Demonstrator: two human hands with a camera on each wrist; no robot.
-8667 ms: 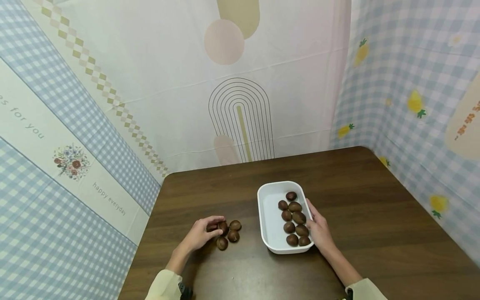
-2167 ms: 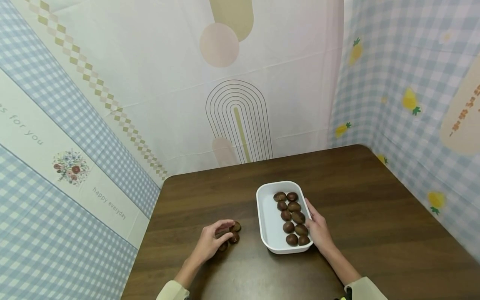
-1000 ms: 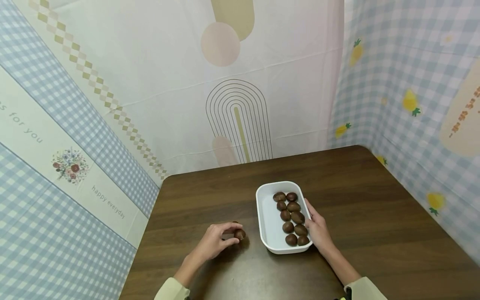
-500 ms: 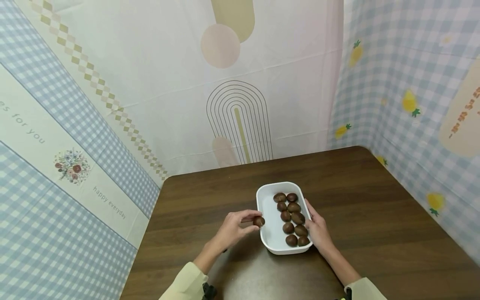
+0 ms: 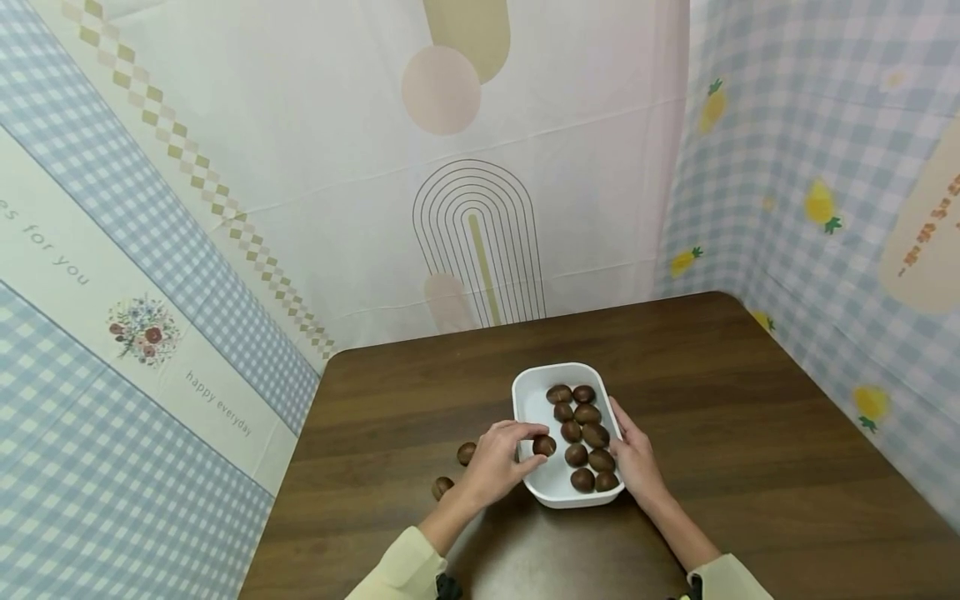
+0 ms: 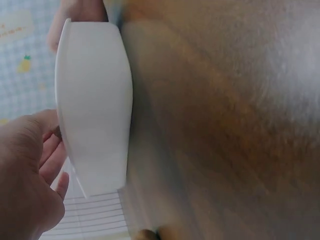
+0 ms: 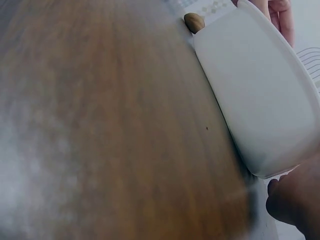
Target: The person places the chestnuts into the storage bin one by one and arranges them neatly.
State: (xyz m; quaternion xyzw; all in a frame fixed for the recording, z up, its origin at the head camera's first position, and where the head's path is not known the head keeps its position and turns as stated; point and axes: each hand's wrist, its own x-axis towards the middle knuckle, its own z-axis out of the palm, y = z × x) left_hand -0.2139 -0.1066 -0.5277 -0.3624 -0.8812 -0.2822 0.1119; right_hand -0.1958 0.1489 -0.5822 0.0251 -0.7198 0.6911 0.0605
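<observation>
My left hand (image 5: 498, 462) pinches a brown chestnut (image 5: 544, 446) between thumb and fingers, inside the left part of a white container (image 5: 558, 502). In the left wrist view the container wall (image 6: 95, 100) hides most of that chestnut. Several more chestnuts (image 5: 587, 414) lie in two rough columns along the container's right half. My right hand (image 5: 639, 458) holds the container's right side, its thumb at the rim and its fingers along the outer wall. On the table, left of the container, are a loose chestnut (image 5: 467, 453) and another chestnut (image 5: 442, 487) partly behind the left forearm.
A dark wooden table (image 5: 420, 383) carries everything. Patterned cloth (image 5: 360, 208) hangs behind it and on both sides. The right wrist view shows one chestnut (image 7: 194, 23) beyond the container's far end.
My left hand has picked a chestnut off the table and carried it right, over the rim into the container. Earlier, another chestnut joined the far row. The right hand has stayed in place.
</observation>
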